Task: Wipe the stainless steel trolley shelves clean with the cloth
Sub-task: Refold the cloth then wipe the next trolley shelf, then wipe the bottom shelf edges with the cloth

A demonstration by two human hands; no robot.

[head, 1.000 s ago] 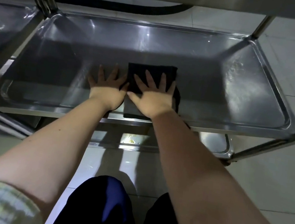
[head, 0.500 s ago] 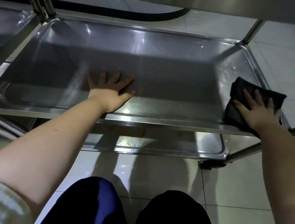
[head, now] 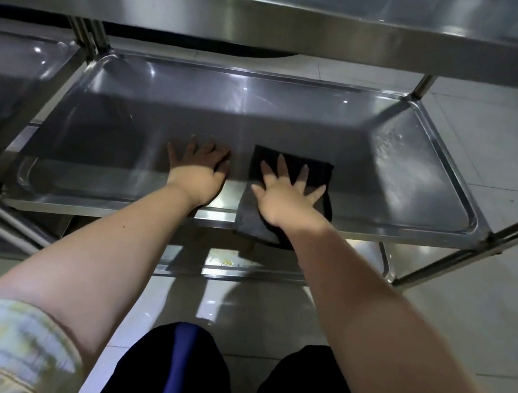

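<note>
Head view: the right hand (head: 287, 200), fingers spread flat, presses the dark cloth (head: 319, 173) onto the middle shelf (head: 294, 121) at its near edge. The left hand (head: 196, 174) lies flat and empty just left of it. Streaks (head: 390, 154) at the right end and yellow residue (head: 225, 261) on the lower shelf (head: 273, 276) suggest much is left.

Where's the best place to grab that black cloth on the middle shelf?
I'd pinch its near edge, coming from the front: the cloth lies flat under the right hand, but that edge droops over the front lip of the shelf, leaving room for fingers beneath.
</note>
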